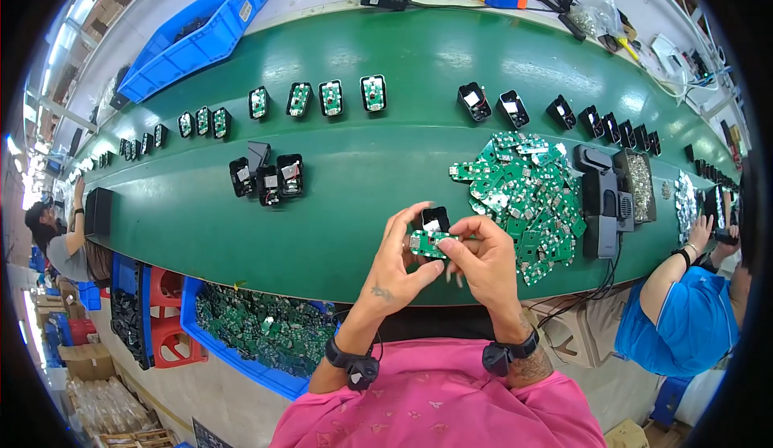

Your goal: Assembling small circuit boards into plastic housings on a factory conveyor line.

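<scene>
Just over the table's near edge, my two hands meet around a small black plastic case and a green circuit board. My left hand point(394, 259) is closed about the black case point(436, 214), with its index finger along the far side. Something white shows inside the case. In front of it the circuit board point(424, 244) lies tilted between my hands, its left end close to my left fingers. My right hand point(485, 259) pinches the board's right end between thumb and fingers. Right of my hands spreads a heap of similar circuit boards point(527, 194).
Several black cases point(268, 181) cluster to the left. A row of cases with boards point(331, 98) runs along the back left, board-less cases point(512, 109) back right. A grey-black device point(598, 202) stands beside a tray of small parts point(636, 186). Co-workers sit at both sides.
</scene>
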A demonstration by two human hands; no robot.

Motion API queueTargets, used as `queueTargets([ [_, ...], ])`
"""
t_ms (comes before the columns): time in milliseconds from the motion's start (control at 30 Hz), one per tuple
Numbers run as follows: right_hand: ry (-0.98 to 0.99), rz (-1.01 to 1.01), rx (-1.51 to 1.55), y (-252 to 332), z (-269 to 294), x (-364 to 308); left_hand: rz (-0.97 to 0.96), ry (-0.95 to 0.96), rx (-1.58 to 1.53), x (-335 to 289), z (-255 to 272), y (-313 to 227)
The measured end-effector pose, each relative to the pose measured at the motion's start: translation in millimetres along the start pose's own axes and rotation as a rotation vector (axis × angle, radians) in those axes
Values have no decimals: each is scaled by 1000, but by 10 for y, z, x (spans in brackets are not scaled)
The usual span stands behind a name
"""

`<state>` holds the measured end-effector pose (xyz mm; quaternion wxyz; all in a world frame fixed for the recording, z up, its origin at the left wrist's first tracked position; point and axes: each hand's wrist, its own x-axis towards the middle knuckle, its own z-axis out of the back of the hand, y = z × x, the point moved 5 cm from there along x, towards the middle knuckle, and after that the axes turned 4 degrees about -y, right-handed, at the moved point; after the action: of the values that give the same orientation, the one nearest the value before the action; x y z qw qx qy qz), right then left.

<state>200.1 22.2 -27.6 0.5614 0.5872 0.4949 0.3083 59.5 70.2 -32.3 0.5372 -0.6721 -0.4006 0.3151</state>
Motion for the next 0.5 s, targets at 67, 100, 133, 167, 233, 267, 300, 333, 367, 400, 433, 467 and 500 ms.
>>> queueTargets([
  [67,18,19,-51,29,16,7,84,34,-100,16,32,4],
  [100,33,6,-83,63,11,-2,170,68,-199,13,25,19],
  [133,48,-7,-115,79,10,-9,169,67,-199,7,28,23],
  [167,50,-7,-115,52,33,-2,197,71,-217,-1,27,48],
  [233,51,220,-354,70,78,14,225,79,-235,-9,-5,51],
  [267,50,221,-354,77,86,15,240,56,-254,-18,-26,19],
  [300,59,172,-285,70,87,16,254,32,-273,-31,-33,1],
  [333,68,122,-215,65,88,17,254,33,-273,-30,-30,22],
  [367,67,123,-215,99,89,12,215,46,-250,-22,-22,44],
  [400,69,37,-115,108,94,15,175,59,-227,-15,-18,45],
  [433,70,-48,-16,104,97,18,174,58,-226,-13,-7,36],
  [467,71,-48,-15,121,117,26,192,46,-187,-10,19,30],
  [500,112,-66,-4,125,131,29,211,35,-149,-7,31,30],
])
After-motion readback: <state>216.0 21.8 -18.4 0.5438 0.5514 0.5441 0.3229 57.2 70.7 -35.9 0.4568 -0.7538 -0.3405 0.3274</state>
